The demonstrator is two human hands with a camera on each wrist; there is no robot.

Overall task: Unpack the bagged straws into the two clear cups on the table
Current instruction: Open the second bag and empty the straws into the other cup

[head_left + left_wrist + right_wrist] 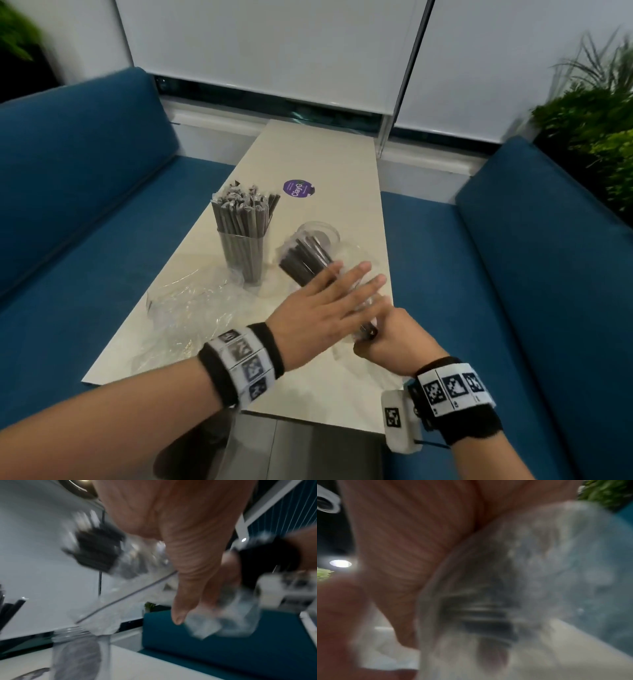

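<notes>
A clear cup [244, 255] packed with wrapped dark straws stands at the table's middle left. The second clear cup [320, 230] stands to its right, and I cannot tell what it holds. Just in front of that cup a clear bag of dark straws [303, 262] hangs tilted, its far end toward the cup. My left hand [342, 291] lies over the bag with its fingers straight. My right hand [375, 337] grips the bag's near end. The left wrist view is blurred and shows the straw bundle [97, 550] above a cup [80, 649]. In the right wrist view the bag [488, 615] fills the frame.
An empty crumpled plastic bag [191, 301] lies on the beige table [329, 161] left of my hands. A purple sticker [296, 188] sits further back. Blue sofas [85, 205] flank the table on both sides, with plants in the corners.
</notes>
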